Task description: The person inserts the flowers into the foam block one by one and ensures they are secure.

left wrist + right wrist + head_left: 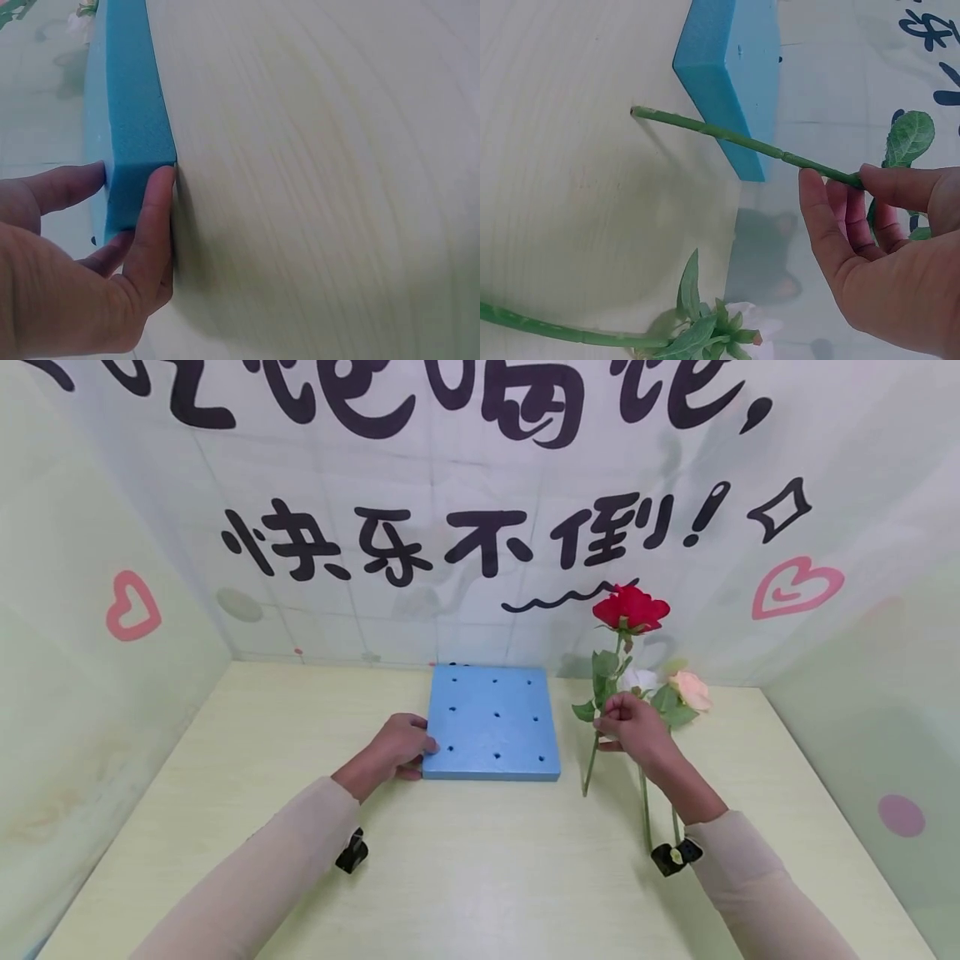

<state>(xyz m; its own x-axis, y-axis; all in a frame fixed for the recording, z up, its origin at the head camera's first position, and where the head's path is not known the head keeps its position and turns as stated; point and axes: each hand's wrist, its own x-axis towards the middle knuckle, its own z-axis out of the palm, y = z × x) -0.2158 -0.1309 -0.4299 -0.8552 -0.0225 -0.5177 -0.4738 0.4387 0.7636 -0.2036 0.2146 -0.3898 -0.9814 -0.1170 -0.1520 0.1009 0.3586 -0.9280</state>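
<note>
A blue foam block (495,731) with several small holes in its top lies on the table near the back wall. My left hand (401,745) grips its front left corner, thumb (71,186) on the top face and fingers along the side and bottom edge. To the right of the block, my right hand (637,731) pinches the green stem (742,140) of a red rose (632,610) between thumb and fingers. The rose stands nearly upright, bloom at the top, its bare stem end pointing down at the table.
Behind my right hand lie a white flower (639,680) and a peach rose (692,691), stems running toward the front of the table (480,877). A printed cloth wall (390,618) with black characters rises right behind the block, with side walls at left and right.
</note>
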